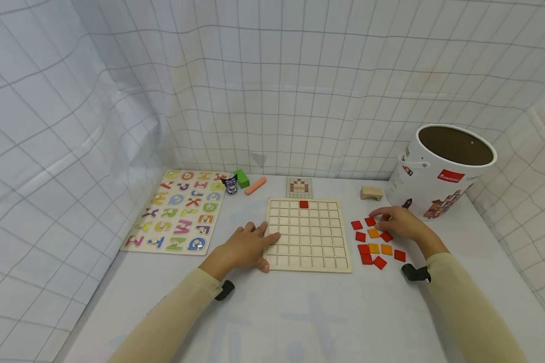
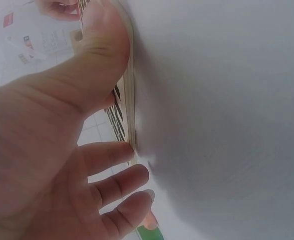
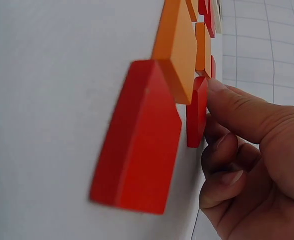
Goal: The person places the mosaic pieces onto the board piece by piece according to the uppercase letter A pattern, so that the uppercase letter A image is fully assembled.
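Note:
My left hand (image 1: 247, 247) rests at the left edge of a wooden grid board (image 1: 306, 270), fingers spread. Its index finger reaches over the grid and its thumb lies at the near left corner; in the left wrist view the thumb presses along the board's edge (image 2: 130, 100). One red tile (image 1: 304, 204) sits in the grid's far row. My right hand (image 1: 401, 224) is over the loose tiles, with thumb and index finger around a red tile (image 1: 370, 221); I cannot tell whether they pinch it. Near its thumb lie another red tile (image 3: 197, 115) and an orange tile (image 3: 203, 50).
Several red and orange tiles (image 1: 374, 248) lie right of the board. A white bucket (image 1: 418, 186) and a wooden arch block (image 1: 371, 193) stand behind them. A pattern card (image 1: 299, 195) lies beyond the board. Leftward are an alphabet puzzle (image 1: 163, 243), a green block (image 1: 242, 179) and an orange stick (image 1: 256, 186).

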Available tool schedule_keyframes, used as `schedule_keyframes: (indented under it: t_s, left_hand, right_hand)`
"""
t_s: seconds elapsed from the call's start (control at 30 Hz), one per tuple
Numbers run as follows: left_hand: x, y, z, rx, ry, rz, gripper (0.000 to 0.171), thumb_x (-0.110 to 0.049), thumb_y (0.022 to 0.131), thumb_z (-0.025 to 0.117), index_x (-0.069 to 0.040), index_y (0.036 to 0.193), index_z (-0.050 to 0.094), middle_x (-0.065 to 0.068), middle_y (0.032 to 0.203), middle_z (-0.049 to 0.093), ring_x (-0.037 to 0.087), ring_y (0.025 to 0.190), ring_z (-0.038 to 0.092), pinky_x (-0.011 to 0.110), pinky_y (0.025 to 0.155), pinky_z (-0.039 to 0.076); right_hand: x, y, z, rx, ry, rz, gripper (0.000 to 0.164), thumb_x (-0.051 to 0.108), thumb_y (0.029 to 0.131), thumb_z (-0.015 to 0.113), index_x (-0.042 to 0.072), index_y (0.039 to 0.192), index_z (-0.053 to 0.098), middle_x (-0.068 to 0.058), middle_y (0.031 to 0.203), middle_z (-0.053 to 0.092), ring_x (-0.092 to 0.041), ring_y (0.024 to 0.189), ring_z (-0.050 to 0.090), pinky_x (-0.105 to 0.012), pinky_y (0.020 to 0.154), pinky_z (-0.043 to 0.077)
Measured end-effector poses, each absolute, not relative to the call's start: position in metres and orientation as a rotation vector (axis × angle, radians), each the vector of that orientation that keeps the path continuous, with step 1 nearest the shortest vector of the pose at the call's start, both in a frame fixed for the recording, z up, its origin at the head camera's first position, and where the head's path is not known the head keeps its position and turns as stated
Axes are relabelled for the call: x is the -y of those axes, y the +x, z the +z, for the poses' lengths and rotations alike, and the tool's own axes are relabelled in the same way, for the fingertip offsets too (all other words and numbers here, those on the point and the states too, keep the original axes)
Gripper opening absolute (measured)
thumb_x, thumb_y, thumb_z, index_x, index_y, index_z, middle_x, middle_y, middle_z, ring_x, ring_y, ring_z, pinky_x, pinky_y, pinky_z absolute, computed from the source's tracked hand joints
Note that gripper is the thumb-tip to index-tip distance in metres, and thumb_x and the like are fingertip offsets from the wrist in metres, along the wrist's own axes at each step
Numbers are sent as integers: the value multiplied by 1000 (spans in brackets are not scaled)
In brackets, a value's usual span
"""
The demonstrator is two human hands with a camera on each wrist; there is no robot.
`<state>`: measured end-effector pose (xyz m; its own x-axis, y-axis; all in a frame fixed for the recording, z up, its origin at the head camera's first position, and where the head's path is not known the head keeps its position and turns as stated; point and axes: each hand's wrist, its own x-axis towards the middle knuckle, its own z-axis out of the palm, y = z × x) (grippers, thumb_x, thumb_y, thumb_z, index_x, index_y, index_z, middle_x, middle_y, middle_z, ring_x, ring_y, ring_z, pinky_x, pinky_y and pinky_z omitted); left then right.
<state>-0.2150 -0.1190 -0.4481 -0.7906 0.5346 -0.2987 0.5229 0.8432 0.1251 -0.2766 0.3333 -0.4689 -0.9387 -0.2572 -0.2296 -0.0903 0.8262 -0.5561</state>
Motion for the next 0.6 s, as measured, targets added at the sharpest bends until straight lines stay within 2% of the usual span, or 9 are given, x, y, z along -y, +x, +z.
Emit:
schedule_keyframes:
  t_s: [0.23, 0.6]
  left_hand:
    - [118, -214, -447, -2694, 790, 34, 92, -54, 79, 76, -30, 159, 37, 19, 166, 26, 40, 142, 34, 58, 112, 33]
    - [117, -213, -445, -2703, 804, 44, 92, -53, 79, 77, -29, 159, 39, 20, 165, 28, 42, 142, 35, 59, 111, 33]
  right_hand:
    - [-332, -278, -470, -2704, -267, -824, 34, 17, 98, 68, 10, 131, 68, -8, 95, 61, -25, 89, 55, -33, 76, 50]
    - [-336, -280, -475, -2744, -306, -794, 37, 28, 99, 69, 7, 129, 65, -7, 97, 60, -25, 93, 54, -34, 78, 48]
